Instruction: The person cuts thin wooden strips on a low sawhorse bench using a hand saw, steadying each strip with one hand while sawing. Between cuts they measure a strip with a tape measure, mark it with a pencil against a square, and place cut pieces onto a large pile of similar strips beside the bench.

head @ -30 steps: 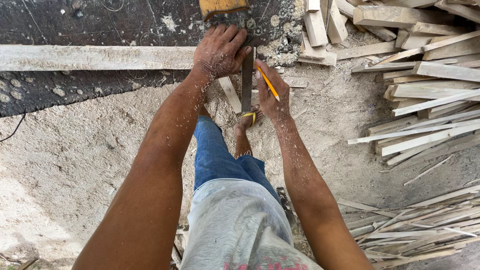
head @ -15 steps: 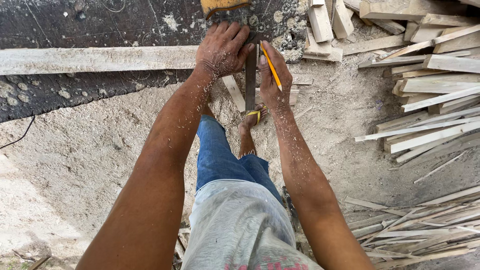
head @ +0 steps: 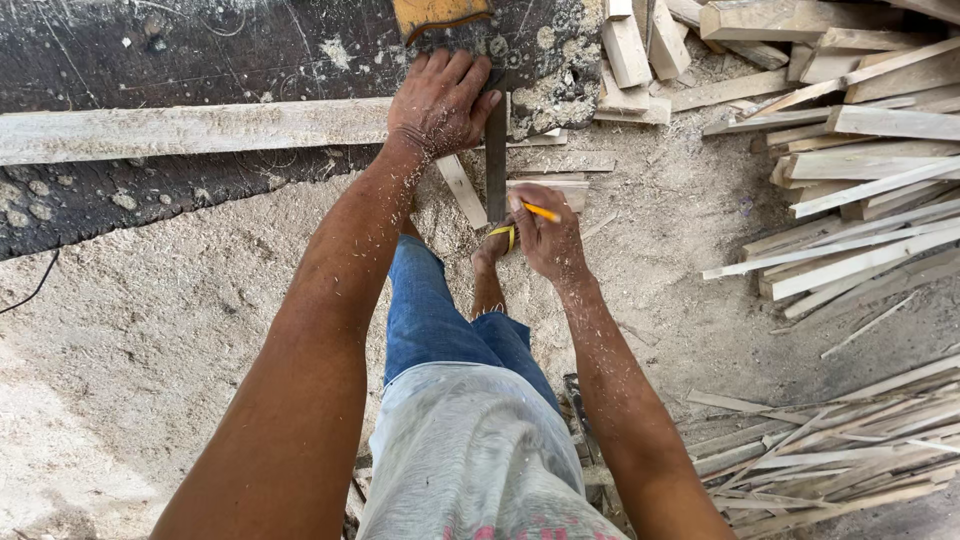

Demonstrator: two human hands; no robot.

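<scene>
My left hand [head: 440,100] presses down on the right end of a long pale wooden plank [head: 190,130] that lies across a dark, stained work surface [head: 200,50]. A dark metal square blade [head: 496,165] runs down from under that hand, past the plank's edge. My right hand [head: 548,238] sits lower, beside the blade's bottom end, and grips a yellow pencil [head: 540,211] whose tip points left at the blade. Sawdust covers both forearms.
My bare foot in a yellow-strapped sandal [head: 500,240] stands on the sawdust-covered floor [head: 150,350]. Stacks of cut wooden slats [head: 870,150] lie at the right, thin strips [head: 830,450] at the lower right. An orange-brown wooden piece [head: 440,15] sits above my left hand.
My right hand with the pencil has slid down along the metal blade, away from my left hand. The left hand has stayed on the plank.
</scene>
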